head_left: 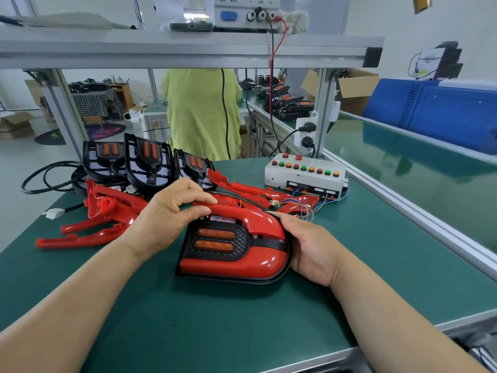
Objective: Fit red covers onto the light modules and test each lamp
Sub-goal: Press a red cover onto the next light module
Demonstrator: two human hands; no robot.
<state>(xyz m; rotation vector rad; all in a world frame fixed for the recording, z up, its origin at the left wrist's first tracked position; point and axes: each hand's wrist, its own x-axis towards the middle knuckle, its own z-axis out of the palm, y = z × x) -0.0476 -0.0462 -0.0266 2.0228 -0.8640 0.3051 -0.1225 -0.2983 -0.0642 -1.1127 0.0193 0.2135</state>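
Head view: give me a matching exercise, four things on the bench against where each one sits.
Things
1. covered lamp
2. heap of red covers
3. bare light modules
4. button box

Places
A. standing at the back, left of centre
B. far right, coloured wires leading from it
C. in the middle, held between left hand and right hand
D. lying flat, left of the left hand

Pairs: 1-C, 2-D, 3-A, 4-B
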